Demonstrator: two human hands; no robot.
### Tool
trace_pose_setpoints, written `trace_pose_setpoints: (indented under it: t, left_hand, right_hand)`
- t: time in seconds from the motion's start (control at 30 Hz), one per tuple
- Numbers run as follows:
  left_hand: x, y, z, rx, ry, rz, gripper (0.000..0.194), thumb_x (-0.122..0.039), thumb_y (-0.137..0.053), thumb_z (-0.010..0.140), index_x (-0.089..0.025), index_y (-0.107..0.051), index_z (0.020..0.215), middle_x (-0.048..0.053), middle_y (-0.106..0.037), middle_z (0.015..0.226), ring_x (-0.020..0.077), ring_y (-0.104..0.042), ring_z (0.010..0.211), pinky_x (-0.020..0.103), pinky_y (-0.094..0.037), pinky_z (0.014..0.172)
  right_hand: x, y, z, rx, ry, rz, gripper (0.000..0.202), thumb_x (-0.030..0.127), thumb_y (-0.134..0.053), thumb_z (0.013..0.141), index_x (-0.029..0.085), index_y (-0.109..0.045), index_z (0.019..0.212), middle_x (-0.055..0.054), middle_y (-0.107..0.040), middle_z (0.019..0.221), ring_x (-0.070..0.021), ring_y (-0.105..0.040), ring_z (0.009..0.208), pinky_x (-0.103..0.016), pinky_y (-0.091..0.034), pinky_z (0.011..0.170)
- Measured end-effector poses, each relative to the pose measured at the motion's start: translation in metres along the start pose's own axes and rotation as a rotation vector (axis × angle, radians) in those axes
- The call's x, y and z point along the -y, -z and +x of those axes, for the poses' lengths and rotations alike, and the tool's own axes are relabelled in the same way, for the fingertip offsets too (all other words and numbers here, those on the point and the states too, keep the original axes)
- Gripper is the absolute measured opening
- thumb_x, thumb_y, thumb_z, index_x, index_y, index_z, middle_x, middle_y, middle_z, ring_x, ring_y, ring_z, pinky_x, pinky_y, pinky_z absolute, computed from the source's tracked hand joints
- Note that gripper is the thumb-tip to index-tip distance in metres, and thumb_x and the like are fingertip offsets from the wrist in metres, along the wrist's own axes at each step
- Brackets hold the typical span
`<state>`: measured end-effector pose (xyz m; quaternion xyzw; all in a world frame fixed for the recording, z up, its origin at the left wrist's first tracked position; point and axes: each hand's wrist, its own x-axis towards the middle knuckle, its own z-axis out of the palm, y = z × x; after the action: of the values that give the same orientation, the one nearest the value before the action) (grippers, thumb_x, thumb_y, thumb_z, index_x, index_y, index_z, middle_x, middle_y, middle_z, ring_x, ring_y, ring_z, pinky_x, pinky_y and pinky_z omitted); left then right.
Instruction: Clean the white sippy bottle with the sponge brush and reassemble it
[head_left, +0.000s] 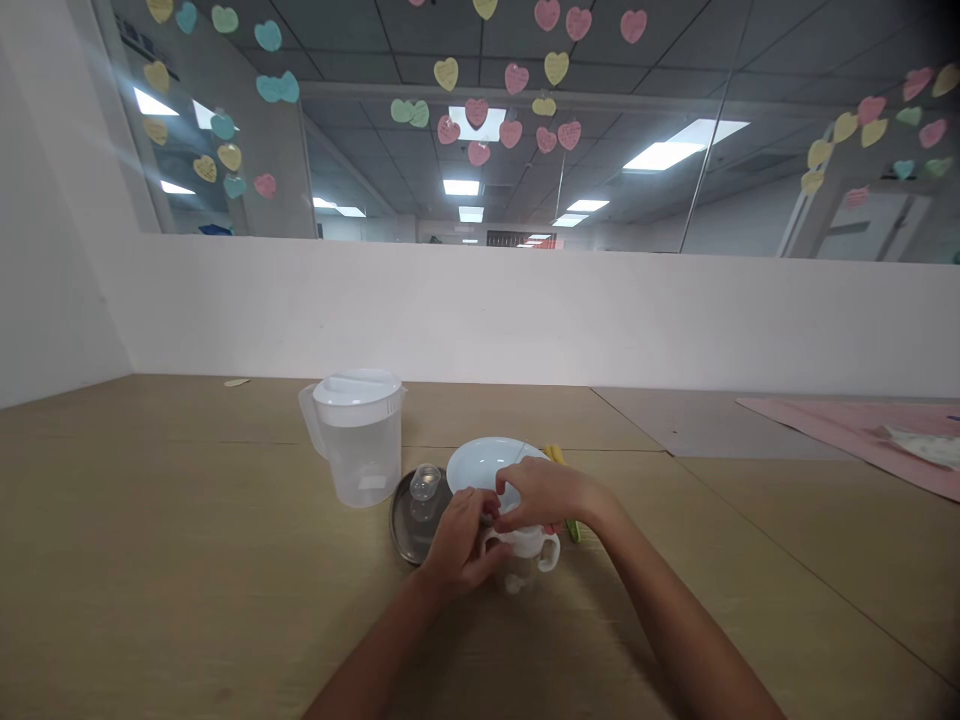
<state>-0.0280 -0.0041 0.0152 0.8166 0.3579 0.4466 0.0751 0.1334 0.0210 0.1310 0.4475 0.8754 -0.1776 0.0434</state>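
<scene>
A small clear two-handled cup [519, 572] with a white top stands on the table in front of me. My left hand [463, 540] is curled at its left side, thumb lying along the cup by the left handle. Above the cup is my right hand [547, 490], its thumb and forefinger curved apart with a gap between them. Right behind the hands lies a white plate [480, 458], partly covered by them. A dark round tray [406, 535] sits to the left of my left hand, with a small clear container [424, 490] on it.
A translucent pitcher [364, 455] with a white lid stands behind the tray on the left. Yellow and green utensil-like things [573, 530] lie right of the plate. A pink cloth [840, 420] is spread at the far right. A white wall [480, 310] bounds the table's back.
</scene>
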Motion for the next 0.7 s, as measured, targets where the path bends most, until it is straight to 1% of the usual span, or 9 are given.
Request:
trace_pose_setpoints:
  t: [0.07, 0.13, 0.2, 0.27, 0.3, 0.37, 0.43, 0.57, 0.7]
  left_hand:
    - [0.005, 0.004, 0.001, -0.037, 0.084, -0.013, 0.028, -0.042, -0.037, 0.086, -0.018, -0.050, 0.092, 0.005, -0.058, 0.085, 0.0173, -0.053, 0.082, 0.032, -0.042, 0.076]
    - [0.011, 0.006, 0.003, -0.130, 0.190, 0.050, 0.028, -0.038, -0.031, 0.089, -0.019, -0.051, 0.086, 0.003, -0.058, 0.083, 0.0164, -0.053, 0.082, 0.031, -0.041, 0.077]
    - [0.019, 0.008, 0.005, -0.246, 0.275, 0.161, 0.028, -0.037, -0.032, 0.090, -0.019, -0.052, 0.082, 0.003, -0.059, 0.082, 0.0168, -0.053, 0.082, 0.032, -0.041, 0.078]
    - [0.027, 0.011, 0.007, -0.307, 0.303, 0.277, 0.025, -0.035, -0.036, 0.088, -0.019, -0.054, 0.082, 0.003, -0.060, 0.083, 0.0181, -0.054, 0.082, 0.033, -0.041, 0.079]
    - [0.031, 0.013, 0.008, -0.305, 0.299, 0.333, 0.023, -0.033, -0.038, 0.088, -0.019, -0.054, 0.082, 0.003, -0.061, 0.083, 0.0188, -0.054, 0.083, 0.034, -0.041, 0.079]
    - [0.038, 0.017, 0.008, -0.264, 0.285, 0.433, 0.020, -0.028, -0.039, 0.087, -0.019, -0.055, 0.085, 0.004, -0.061, 0.086, 0.0202, -0.054, 0.086, 0.035, -0.041, 0.081]
    - [0.046, 0.019, 0.007, -0.218, 0.305, 0.513, 0.018, -0.023, -0.039, 0.085, -0.018, -0.056, 0.091, 0.006, -0.062, 0.091, 0.0214, -0.054, 0.090, 0.036, -0.041, 0.082]
    - [0.060, 0.017, 0.002, -0.163, 0.413, 0.619, 0.029, -0.016, -0.043, 0.081, -0.017, -0.052, 0.108, 0.009, -0.058, 0.109, 0.0225, -0.053, 0.101, 0.037, -0.041, 0.088]
    - [0.066, 0.015, -0.002, -0.076, 0.478, 0.675, 0.034, -0.013, -0.047, 0.077, -0.017, -0.051, 0.110, 0.011, -0.053, 0.117, 0.0228, -0.050, 0.106, 0.038, -0.037, 0.093]
  right_hand:
    - [0.000, 0.000, 0.000, 0.002, -0.006, -0.001, 0.051, 0.049, -0.059, 0.070, 0.018, -0.053, 0.110, -0.006, -0.062, 0.097, -0.0070, -0.053, 0.039, -0.021, -0.039, 0.041]
    - [0.000, 0.000, 0.000, 0.009, -0.012, -0.001, 0.053, 0.050, -0.059, 0.070, 0.018, -0.053, 0.112, -0.006, -0.062, 0.095, -0.0072, -0.053, 0.040, -0.021, -0.039, 0.043]
    - [-0.001, 0.000, 0.000, 0.014, -0.012, -0.004, 0.055, 0.051, -0.060, 0.069, 0.018, -0.052, 0.112, -0.006, -0.063, 0.095, -0.0069, -0.053, 0.039, -0.021, -0.039, 0.044]
    - [-0.002, -0.001, 0.001, 0.006, -0.008, -0.008, 0.055, 0.051, -0.060, 0.069, 0.018, -0.052, 0.112, -0.006, -0.062, 0.098, -0.0064, -0.053, 0.039, -0.021, -0.039, 0.044]
    - [-0.002, -0.001, 0.001, 0.001, -0.006, -0.009, 0.055, 0.052, -0.059, 0.069, 0.018, -0.052, 0.112, -0.006, -0.063, 0.098, -0.0063, -0.053, 0.039, -0.021, -0.039, 0.044]
    - [-0.003, -0.001, 0.002, -0.008, -0.002, -0.016, 0.055, 0.053, -0.059, 0.069, 0.017, -0.052, 0.111, -0.006, -0.063, 0.098, -0.0061, -0.052, 0.038, -0.021, -0.038, 0.044]
    - [-0.003, -0.001, 0.002, -0.006, 0.002, -0.026, 0.056, 0.052, -0.060, 0.069, 0.017, -0.053, 0.111, -0.007, -0.064, 0.097, -0.0060, -0.052, 0.037, -0.021, -0.039, 0.045]
    - [-0.003, -0.001, 0.001, -0.006, 0.009, -0.033, 0.057, 0.053, -0.060, 0.068, 0.017, -0.053, 0.112, -0.007, -0.064, 0.095, -0.0066, -0.052, 0.037, -0.022, -0.039, 0.046]
    - [-0.002, 0.000, 0.000, -0.008, 0.001, -0.035, 0.057, 0.053, -0.060, 0.067, 0.017, -0.053, 0.112, -0.007, -0.064, 0.098, -0.0069, -0.052, 0.038, -0.022, -0.040, 0.047]
